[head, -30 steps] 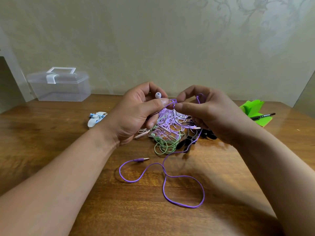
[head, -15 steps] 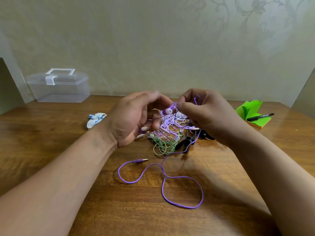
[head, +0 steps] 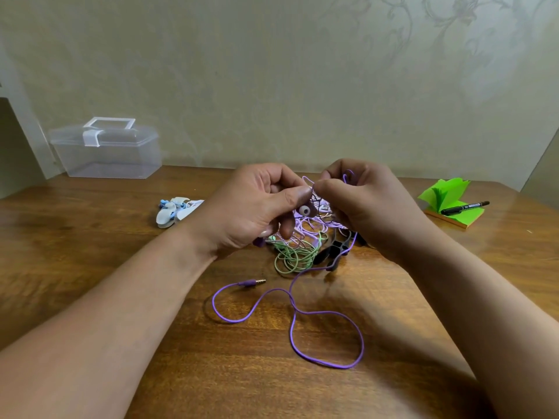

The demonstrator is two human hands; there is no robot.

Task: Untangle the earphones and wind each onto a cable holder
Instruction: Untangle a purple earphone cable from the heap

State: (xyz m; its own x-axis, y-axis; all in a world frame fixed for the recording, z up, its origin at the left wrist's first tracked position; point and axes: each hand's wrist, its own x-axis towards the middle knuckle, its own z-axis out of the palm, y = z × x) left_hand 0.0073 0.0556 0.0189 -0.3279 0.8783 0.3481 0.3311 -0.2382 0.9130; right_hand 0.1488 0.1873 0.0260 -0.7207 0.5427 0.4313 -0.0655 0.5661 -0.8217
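Observation:
A tangle of pale pink, green and black earphone cables (head: pixel 305 243) lies mid-table. Above it my left hand (head: pixel 257 210) and my right hand (head: pixel 363 201) meet, both pinching the thin purple earphone cable (head: pixel 326 337) where it knots near my thumbs. A purple earbud with a white tip (head: pixel 305 210) hangs just below my left thumb. The free purple cable loops over the wood towards me and ends in a jack plug (head: pixel 252 282). Black cable holders (head: pixel 332 252) sit at the pile's right edge, partly under my right hand.
A wound blue-and-white earphone set (head: pixel 174 211) lies left of my left hand. A clear plastic box with a lid (head: pixel 107 149) stands at the back left by the wall. Green sticky notes (head: pixel 447 198) with a black marker (head: pixel 464 207) sit at the right.
My hands have risen slightly and drawn together at the knot. The earbud, earlier above my left thumb, now hangs below it. The loop on the table has barely moved.

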